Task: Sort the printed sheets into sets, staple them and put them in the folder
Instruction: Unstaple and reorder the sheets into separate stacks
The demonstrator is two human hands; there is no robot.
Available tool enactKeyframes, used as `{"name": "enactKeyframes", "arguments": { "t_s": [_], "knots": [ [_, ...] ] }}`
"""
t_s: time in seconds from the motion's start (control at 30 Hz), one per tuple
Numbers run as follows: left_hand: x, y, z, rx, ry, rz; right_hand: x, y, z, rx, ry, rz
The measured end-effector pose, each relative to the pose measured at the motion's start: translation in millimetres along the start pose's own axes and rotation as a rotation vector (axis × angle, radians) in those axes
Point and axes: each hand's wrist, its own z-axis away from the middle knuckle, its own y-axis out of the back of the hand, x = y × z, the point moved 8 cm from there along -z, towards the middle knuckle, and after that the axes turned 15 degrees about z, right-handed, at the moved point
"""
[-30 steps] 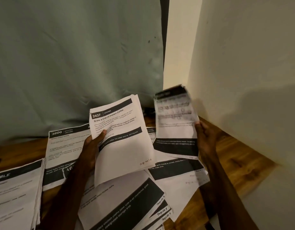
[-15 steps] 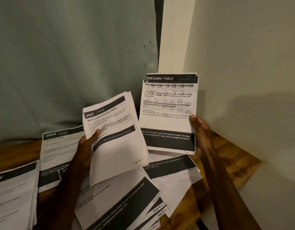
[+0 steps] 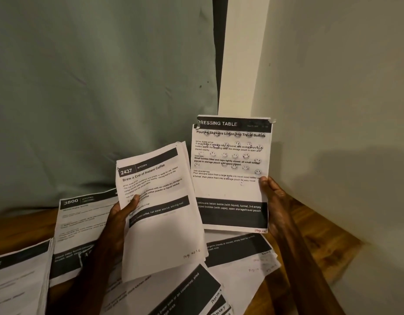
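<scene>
My left hand (image 3: 119, 221) grips a thin stack of printed sheets (image 3: 164, 223) by its left edge, thumb on the top page headed "2437 Kitchen, Brew a Cup of Instant Coffee". My right hand (image 3: 274, 201) holds a single sheet (image 3: 230, 192) upright by its right edge; it is headed "Dressing Table" and has torn top corners. Both are lifted above the wooden table (image 3: 310, 237). More printed sheets lie spread on the table below: a "3800" pile (image 3: 80, 226) at left, fanned pages (image 3: 180, 294) in front, and loose pages (image 3: 244, 258) under the right-hand sheet.
Another pile of sheets (image 3: 17, 283) lies at the far left edge. A grey-green curtain (image 3: 101, 87) hangs behind the table, and a pale wall (image 3: 332, 110) closes in the right side, forming a corner. No stapler or folder is in view.
My right hand has raised the single sheet and turned it upright to face me; it was blurred and tilted a second ago. The left-hand stack has stayed about the same.
</scene>
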Motion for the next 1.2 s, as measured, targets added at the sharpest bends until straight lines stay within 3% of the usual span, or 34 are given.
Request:
{"name": "enactKeyframes", "arguments": {
  "t_s": [1.2],
  "knots": [
    [4.7, -3.5, -0.1, -0.061, -0.048, 0.010, -1.6, -7.6, 11.0, -0.014, 0.021, 0.013]
  ]
}}
